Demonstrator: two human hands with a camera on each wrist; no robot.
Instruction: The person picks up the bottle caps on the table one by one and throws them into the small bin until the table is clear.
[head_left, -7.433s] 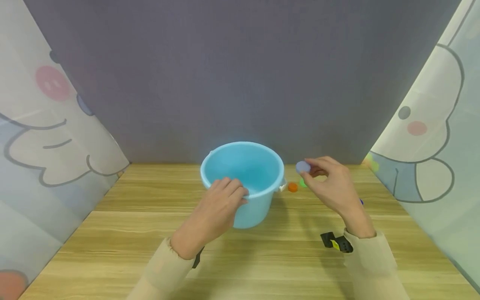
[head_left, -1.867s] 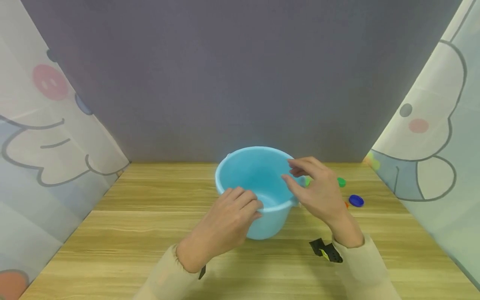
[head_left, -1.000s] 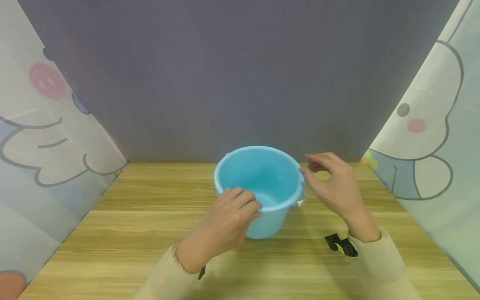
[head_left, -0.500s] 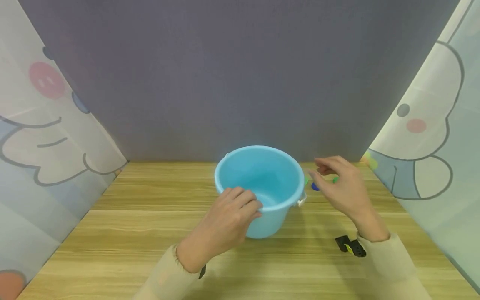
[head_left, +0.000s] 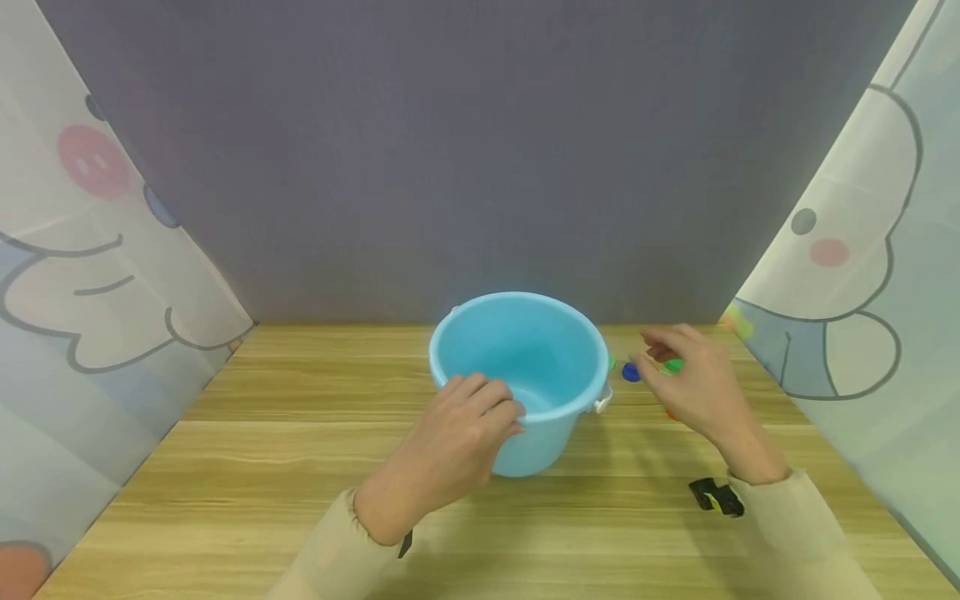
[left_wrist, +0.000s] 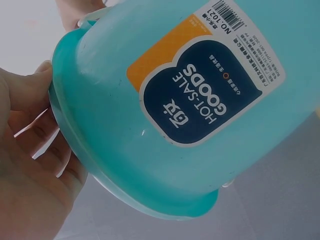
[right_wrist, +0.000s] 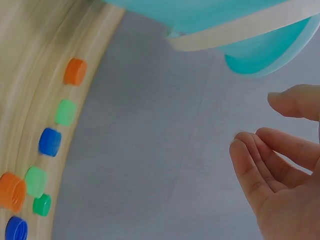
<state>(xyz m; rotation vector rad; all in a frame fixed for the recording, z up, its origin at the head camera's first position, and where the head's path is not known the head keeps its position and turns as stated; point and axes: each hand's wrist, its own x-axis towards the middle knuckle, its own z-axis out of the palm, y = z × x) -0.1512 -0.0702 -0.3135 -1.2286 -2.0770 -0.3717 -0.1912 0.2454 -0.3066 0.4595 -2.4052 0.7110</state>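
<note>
A light blue plastic bucket point(head_left: 536, 448) stands on the table. My left hand point(head_left: 446, 450) grips its near rim; in the left wrist view the thumb point(left_wrist: 34, 89) lies on the outside and the fingers go over the rim. To the right of the bucket, my right hand point(head_left: 697, 383) hovers with thumb and fingers apart, holding nothing. Below and around it lie several bottle caps, among them a blue cap point(head_left: 631, 372), a green cap point(head_left: 673, 365) and an orange cap point(head_left: 672, 414) partly covered by the hand. The near part of the bucket's floor is hidden.
The bucket's white handle point(right_wrist: 240, 27) hangs on its outer side. A grey wall point(head_left: 480, 167) closes the table's back edge, and printed panels with cartoon animals stand left and right. A black strap end point(head_left: 716, 497) sticks out from the right sleeve.
Earlier my right hand pinched a pale blue-violet cap beside the bucket, then hung over its mouth. Now it has moved back right, holding nothing. The bucket has shifted right with my left hand.
</note>
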